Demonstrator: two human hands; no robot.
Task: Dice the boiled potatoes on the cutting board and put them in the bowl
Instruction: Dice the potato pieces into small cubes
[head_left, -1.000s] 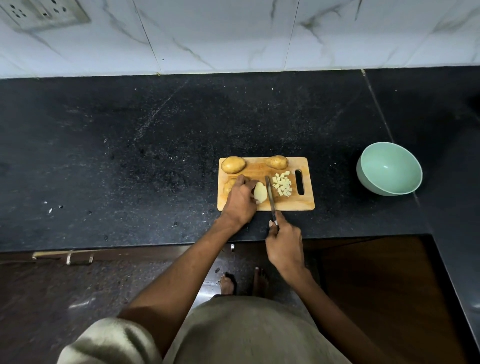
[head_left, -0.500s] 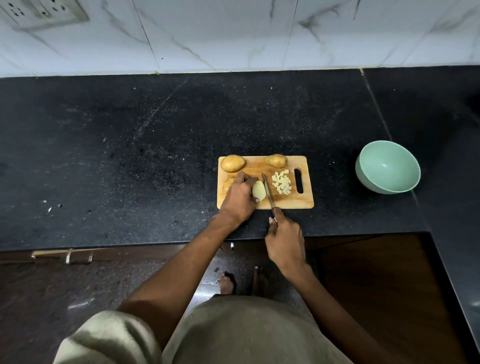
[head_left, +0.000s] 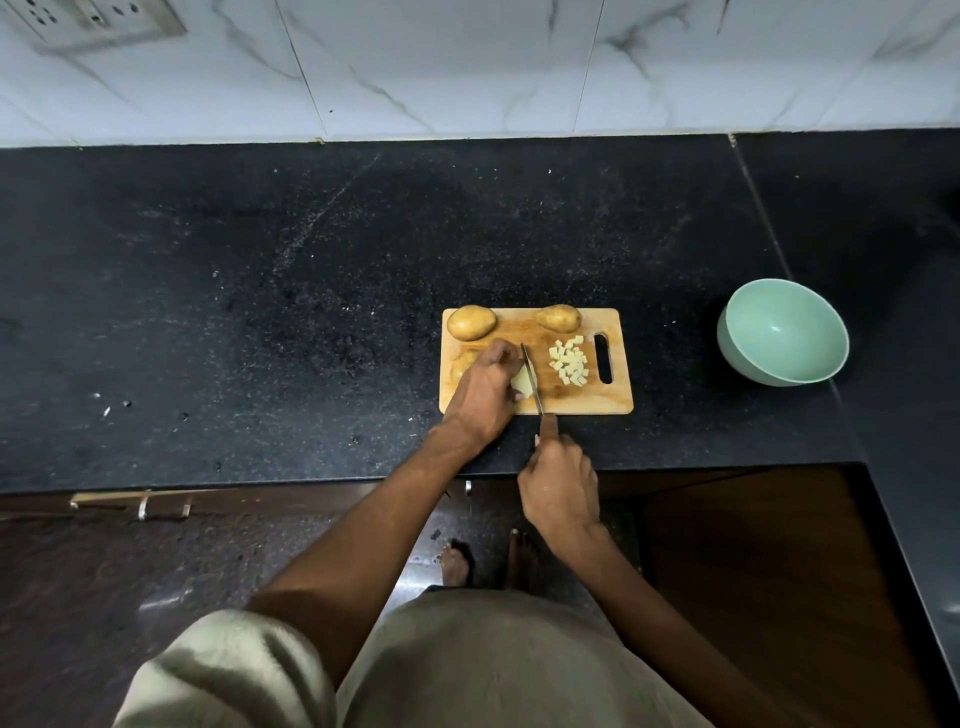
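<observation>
The black table (head_left: 260, 312) holds a green bowl (head_left: 783, 332) far to the right, apart from the wooden cutting board (head_left: 587, 402). Two whole potatoes (head_left: 471, 322) sit at its far edge. The left hand (head_left: 485, 387) grips a cut potato (head_left: 522, 383). The right hand (head_left: 561, 480) grips a knife (head_left: 532, 382) beside it. Small potato cubes (head_left: 570, 362) lie to the right.
</observation>
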